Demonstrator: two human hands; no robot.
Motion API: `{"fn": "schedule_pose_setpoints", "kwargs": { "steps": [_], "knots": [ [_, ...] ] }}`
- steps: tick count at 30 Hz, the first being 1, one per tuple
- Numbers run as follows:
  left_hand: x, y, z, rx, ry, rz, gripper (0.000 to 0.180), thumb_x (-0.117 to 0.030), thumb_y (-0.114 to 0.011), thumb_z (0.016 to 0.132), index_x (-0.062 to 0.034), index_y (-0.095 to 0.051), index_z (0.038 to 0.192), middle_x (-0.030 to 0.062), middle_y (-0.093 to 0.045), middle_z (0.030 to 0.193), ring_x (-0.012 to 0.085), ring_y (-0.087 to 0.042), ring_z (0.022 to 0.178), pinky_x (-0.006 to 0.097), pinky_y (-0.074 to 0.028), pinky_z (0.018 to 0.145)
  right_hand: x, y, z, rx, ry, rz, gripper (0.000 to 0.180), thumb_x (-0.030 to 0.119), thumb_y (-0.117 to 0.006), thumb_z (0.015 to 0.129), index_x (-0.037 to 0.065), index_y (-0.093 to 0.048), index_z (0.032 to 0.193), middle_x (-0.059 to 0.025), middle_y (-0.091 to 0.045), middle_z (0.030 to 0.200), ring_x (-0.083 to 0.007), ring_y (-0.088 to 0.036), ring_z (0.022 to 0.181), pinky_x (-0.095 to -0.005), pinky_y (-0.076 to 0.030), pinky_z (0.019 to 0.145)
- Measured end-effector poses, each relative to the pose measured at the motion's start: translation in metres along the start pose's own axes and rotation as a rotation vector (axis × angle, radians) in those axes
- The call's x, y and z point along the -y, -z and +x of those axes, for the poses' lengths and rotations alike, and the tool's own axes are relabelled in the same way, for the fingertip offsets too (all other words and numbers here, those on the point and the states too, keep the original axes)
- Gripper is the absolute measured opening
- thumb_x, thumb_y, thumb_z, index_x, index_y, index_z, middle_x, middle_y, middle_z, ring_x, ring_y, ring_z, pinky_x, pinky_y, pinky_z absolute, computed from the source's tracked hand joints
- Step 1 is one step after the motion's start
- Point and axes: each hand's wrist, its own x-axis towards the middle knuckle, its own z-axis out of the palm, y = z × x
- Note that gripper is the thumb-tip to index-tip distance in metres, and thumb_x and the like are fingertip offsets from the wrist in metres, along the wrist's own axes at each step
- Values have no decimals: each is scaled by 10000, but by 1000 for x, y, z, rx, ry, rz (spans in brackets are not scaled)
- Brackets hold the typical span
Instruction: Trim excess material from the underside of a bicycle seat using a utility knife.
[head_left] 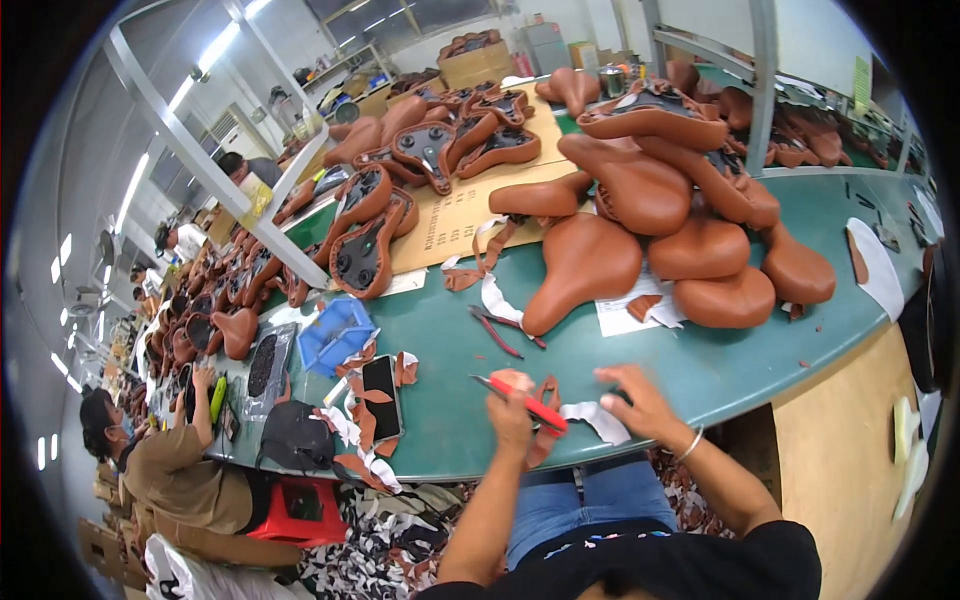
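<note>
Gripping hand: left hand (512, 405), fingers curled tight around a red-handled tool (528, 404) at the near edge of the green table (700, 370).
Tool look: slim red handle, slanting down to the right; its tip is hard to make out.
Other hand: right hand (640, 400), right of the tool, fingers spread flat on a white scrap (597, 418).
Under the tool: brown leather trimming (545, 420), partly covered by the left hand.
Behind the tool: pliers (505, 328), then a heap of brown saddles (650, 220).
Left of the tool: black phone (381, 395), blue tray (335, 335), black cap (297, 437).
Far left: a seated co-worker (170, 460), cut by the rim.
</note>
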Motion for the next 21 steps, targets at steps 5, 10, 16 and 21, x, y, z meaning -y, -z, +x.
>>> {"fn": "schedule_pose_setpoints", "kwargs": {
  "steps": [5, 10, 16, 21],
  "knots": [
    [-17, -54, -9, 240, 192, -100, 306, -292, -573, 865, -22, -507, 991, 112, -504, 1033, 216, -462, 958, 360, -363, 878, 38, -16, 17, 174, -109, 405, 360, 261, -518, 921, -4, -474, 1161, -121, -558, 903, -208, -575, 805, -327, -453, 757],
    [-8, -15, 87, -27, 6, 290, 441, -334, -619, 856, -21, -446, 1114, 121, -475, 1089, 215, -453, 995, 348, -390, 844, 4, 18, 25, -143, -485, 610, 278, 175, -549, 872, 12, -492, 1088, 3, -504, 741, -82, -487, 633, -209, -404, 599],
    [27, 91, 265, -567, 507, -532, 838, -443, -677, 795, 109, -300, 1301, 248, -339, 1314, 328, -400, 1182, 440, -399, 961, -27, 14, 8, -279, -566, 243, 204, 180, -645, 790, 38, -529, 878, 9, -485, 686, -85, -441, 592, -237, -393, 557],
    [64, 160, 351, -659, 298, -827, 744, -405, -680, 796, 92, -353, 1243, 256, -393, 1257, 346, -479, 1118, 409, -496, 897, -14, -5, 17, -126, -362, -108, 274, 169, -741, 687, 22, -567, 838, -119, -595, 626, -225, -594, 545, -314, -471, 555]
  ]
}}
